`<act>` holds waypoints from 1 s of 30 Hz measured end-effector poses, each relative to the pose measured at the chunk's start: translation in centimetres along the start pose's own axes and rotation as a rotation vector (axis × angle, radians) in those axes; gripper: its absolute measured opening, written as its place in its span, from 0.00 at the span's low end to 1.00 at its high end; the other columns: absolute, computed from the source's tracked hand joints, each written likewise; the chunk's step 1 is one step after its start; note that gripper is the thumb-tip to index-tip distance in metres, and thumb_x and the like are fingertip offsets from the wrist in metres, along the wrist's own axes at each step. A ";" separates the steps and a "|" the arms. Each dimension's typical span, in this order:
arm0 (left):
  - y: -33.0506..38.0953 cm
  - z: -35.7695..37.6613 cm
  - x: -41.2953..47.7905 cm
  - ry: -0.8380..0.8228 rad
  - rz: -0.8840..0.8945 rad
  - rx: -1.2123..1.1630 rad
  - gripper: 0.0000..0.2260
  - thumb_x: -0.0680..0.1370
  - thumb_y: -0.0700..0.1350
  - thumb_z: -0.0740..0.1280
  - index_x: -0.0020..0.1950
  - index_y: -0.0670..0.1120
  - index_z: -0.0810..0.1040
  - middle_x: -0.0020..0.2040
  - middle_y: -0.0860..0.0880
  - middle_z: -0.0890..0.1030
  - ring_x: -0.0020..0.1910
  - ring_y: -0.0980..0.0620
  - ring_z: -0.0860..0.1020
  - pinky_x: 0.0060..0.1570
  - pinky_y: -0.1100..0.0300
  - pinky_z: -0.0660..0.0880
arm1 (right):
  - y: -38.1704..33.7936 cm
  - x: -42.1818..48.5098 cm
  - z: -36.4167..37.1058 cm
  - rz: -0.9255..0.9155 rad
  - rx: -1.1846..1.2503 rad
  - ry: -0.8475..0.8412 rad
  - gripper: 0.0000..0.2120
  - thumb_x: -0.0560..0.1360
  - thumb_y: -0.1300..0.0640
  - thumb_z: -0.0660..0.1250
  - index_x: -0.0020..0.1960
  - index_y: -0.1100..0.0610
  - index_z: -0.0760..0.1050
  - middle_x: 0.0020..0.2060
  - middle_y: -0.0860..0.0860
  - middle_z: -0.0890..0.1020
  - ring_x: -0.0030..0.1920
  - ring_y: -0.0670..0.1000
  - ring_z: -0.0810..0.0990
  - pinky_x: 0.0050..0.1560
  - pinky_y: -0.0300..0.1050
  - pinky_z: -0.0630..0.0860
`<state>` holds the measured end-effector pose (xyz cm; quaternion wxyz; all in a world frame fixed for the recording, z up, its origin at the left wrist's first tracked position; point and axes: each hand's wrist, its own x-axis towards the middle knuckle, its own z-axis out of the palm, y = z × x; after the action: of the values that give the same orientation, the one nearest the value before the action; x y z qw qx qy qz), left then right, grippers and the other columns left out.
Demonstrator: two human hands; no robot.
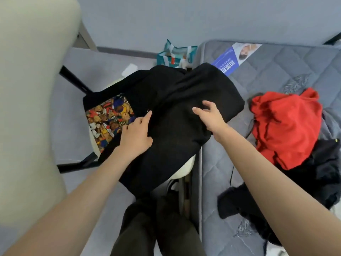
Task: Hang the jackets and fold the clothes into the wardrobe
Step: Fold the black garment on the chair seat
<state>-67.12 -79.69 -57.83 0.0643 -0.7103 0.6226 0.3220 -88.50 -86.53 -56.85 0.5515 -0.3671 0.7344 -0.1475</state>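
Note:
A black garment (pixel 177 100) with a colourful bear print (pixel 108 117) on its left part lies spread over a cream chair seat (pixel 182 169) in front of me. My left hand (pixel 135 133) rests flat on the garment next to the print, index finger stretched forward. My right hand (pixel 210 115) hovers over or touches the black cloth further right, fingers spread and relaxed. Neither hand grips the cloth.
A grey quilted mattress (pixel 276 71) lies on the right with a red garment (pixel 284 126), more black clothes (pixel 323 178) and a blue leaflet (pixel 234 56). A teal bag (pixel 175 56) stands behind the chair. A pale panel (pixel 31 89) fills the left. My legs (pixel 156 228) are below.

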 end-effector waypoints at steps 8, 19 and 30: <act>-0.8 12.2 -4.0 -0.167 -0.075 -0.030 0.51 0.70 0.64 0.69 0.73 0.62 0.30 0.72 0.44 0.23 0.72 0.36 0.30 0.67 0.29 0.47 | 6.0 2.7 1.1 -0.004 -0.098 0.525 0.29 0.75 0.53 0.68 0.71 0.56 0.60 0.68 0.58 0.61 0.68 0.61 0.64 0.67 0.52 0.63; -0.4 16.1 -3.4 -0.073 -0.102 0.171 0.61 0.67 0.53 0.77 0.72 0.56 0.24 0.71 0.38 0.23 0.72 0.31 0.31 0.64 0.25 0.50 | 6.5 6.9 -0.5 0.119 0.413 0.343 0.27 0.73 0.52 0.72 0.68 0.56 0.66 0.64 0.50 0.75 0.63 0.51 0.74 0.66 0.48 0.71; -0.7 17.0 -4.2 -0.160 -0.058 0.179 0.57 0.71 0.48 0.73 0.68 0.59 0.20 0.68 0.43 0.19 0.68 0.33 0.25 0.63 0.25 0.42 | 11.3 4.7 -5.4 0.160 0.416 0.380 0.11 0.79 0.53 0.64 0.57 0.57 0.68 0.40 0.50 0.74 0.33 0.46 0.76 0.31 0.40 0.76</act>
<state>-72.96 -67.69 -69.12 0.1865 -0.6913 0.6210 0.3188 -98.28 -83.11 -65.28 0.4775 -0.1526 0.8051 -0.3171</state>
